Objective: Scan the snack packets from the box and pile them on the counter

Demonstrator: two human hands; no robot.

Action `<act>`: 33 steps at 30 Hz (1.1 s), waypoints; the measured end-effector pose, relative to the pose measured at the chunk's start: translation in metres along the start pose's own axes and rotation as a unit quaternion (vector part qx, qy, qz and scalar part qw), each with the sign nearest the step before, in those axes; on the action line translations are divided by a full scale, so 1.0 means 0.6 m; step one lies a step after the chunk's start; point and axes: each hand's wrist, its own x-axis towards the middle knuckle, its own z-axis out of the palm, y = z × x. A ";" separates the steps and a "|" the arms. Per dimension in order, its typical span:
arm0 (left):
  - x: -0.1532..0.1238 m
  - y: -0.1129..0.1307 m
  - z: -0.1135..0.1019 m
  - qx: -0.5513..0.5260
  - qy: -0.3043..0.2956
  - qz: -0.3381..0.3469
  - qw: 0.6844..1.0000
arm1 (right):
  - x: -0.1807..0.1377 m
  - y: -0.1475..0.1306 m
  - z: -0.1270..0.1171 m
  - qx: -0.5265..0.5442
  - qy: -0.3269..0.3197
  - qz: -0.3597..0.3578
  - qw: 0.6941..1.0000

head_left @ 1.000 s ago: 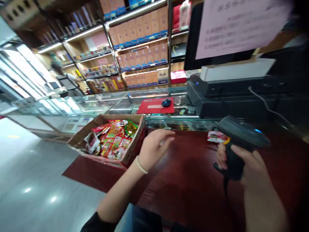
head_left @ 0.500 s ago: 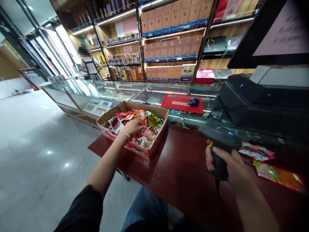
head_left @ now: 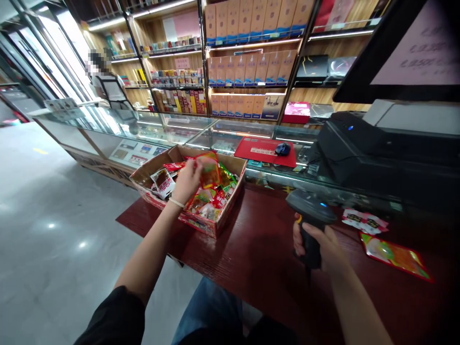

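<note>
head camera, looking down across a dark red table: the left hand is closed on a red and orange snack packet, pinching its edge and holding it just above the open cardboard box that stands at the table's left end, full of more bright packets. the right hand is wrapped round the grip of a black barcode scanner, held upright over the table, well apart from the box, a blue light on its head. 2 more lie flat on the table to the right of the scanner: a white and red packet and, just beside it, a longer orange packet. behind the table runs a glass counter with a red mat and a mouse on it, beside a black printer. a person stands far back by the stocked shelves.
</note>
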 end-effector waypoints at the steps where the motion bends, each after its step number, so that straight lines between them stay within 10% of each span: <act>1: 0.004 0.008 -0.006 -0.061 0.072 -0.016 0.995 | 0.001 0.000 -0.002 0.002 0.001 0.000 1.000; 4: 0.007 0.053 -0.016 -0.283 0.149 -0.055 0.946 | 0.002 0.000 -0.009 0.008 0.005 -0.001 1.000; 13: -0.100 0.246 0.110 -0.506 -0.052 -0.124 0.852 | -0.002 -0.008 -0.035 0.021 0.045 -0.046 0.998; 21: -0.162 0.173 0.279 -0.499 -0.063 -0.211 0.838 | 0.003 -0.018 -0.057 0.006 0.158 -0.078 0.984; 33: -0.152 0.158 0.277 -0.569 -0.040 -0.206 0.795 | -0.022 -0.028 -0.062 -0.260 0.075 0.029 0.962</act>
